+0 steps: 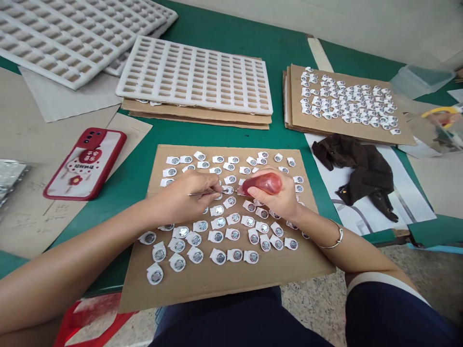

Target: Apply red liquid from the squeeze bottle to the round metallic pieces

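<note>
A head-worn camera looks forward and down onto a nearby cardboard sheet (217, 281).

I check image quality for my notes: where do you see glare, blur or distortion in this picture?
Head view: glare on the red bulb and silvery discs; head view: smearing around the yellow loop, right edge; head view: left forearm looks stretched toward the left edge, probably wide-lens distortion.

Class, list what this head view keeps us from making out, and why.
Head view:
Some white-tabbed discs: covered by the left hand.
Thin metal tool: partly hidden in that hand.
Red bulb: partly hidden by the right hand.
Silvery packet: cut off by the left edge.
Handwriting at left: too faint to read.
</note>
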A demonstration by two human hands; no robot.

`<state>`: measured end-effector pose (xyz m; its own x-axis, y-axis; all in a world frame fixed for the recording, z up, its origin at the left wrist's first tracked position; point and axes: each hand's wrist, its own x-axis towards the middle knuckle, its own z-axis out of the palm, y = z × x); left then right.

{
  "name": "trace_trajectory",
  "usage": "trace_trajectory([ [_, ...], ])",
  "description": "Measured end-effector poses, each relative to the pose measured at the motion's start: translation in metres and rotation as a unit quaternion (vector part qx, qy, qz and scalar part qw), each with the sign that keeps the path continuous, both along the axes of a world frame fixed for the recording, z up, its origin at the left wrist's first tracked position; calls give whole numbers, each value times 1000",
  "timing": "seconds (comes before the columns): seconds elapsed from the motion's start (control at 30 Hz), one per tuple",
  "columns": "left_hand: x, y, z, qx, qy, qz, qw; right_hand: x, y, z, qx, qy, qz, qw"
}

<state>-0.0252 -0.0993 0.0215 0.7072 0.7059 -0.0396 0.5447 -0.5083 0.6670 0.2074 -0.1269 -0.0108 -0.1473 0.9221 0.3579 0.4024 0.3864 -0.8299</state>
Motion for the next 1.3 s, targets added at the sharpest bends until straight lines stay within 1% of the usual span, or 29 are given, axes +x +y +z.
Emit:
trace_trajectory([
  [0.3, 1, 0, -1, 4, -9, 5, 1000, -1, 0, 2, 3, 0, -6, 1000],
  [0.6, -1, 1, -2, 10, -22, -2, 1000, -2, 0, 1, -17, 10, 10, 1000],
  [0.87, 0, 1, -3, 10, -22, 1, 1000, -2, 0, 1, -25, 17, 4, 1000],
  [1.3, -2, 1, -5, 20, -34, -1, 999, -3, 0, 1, -32, 17, 11, 999],
])
